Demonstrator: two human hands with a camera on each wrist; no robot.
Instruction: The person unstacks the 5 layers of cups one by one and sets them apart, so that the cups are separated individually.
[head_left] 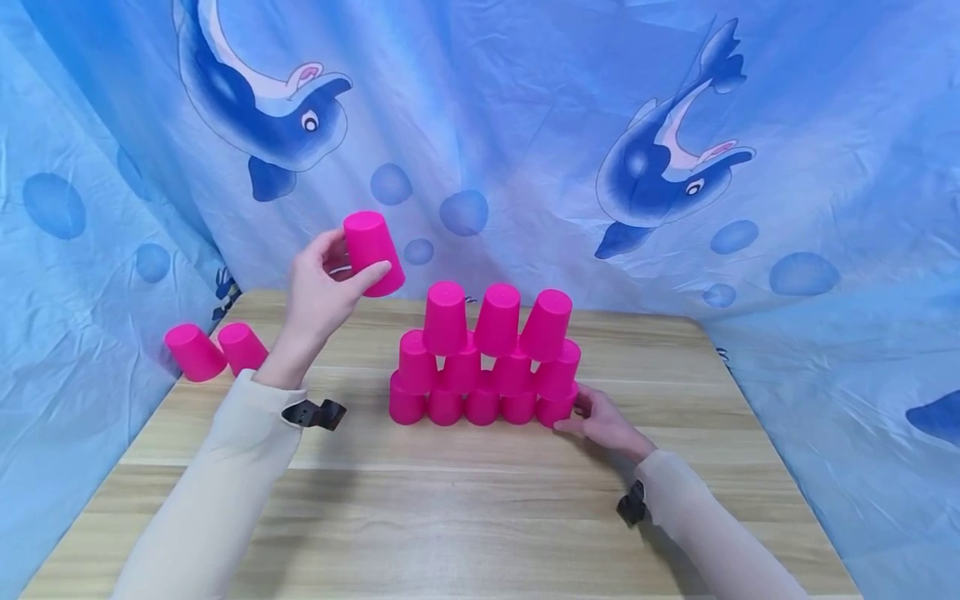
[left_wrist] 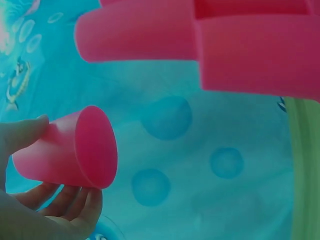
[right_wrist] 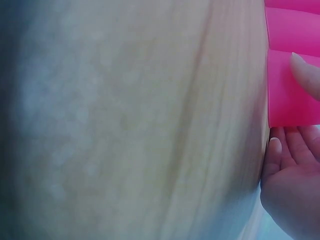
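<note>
My left hand (head_left: 318,283) holds a pink plastic cup (head_left: 372,254) in the air, tilted with its mouth downward, left of and above a stack of like cups. The left wrist view shows the thumb on one side of this cup (left_wrist: 50,150) and the fingers on the other; its inside is empty. The stack has three tiers of upside-down cups, with three cups along the top tier (head_left: 497,321). At its lower right corner, my right hand (head_left: 607,421) grips the end cup (right_wrist: 287,95) of the bottom tier, thumb in front and fingers along its side.
Two more upside-down pink cups (head_left: 197,354) stand at the table's left edge, one partly behind the left forearm. The wooden table (head_left: 450,508) is enclosed at the back and sides by a blue curtain (head_left: 525,125) with dolphin prints.
</note>
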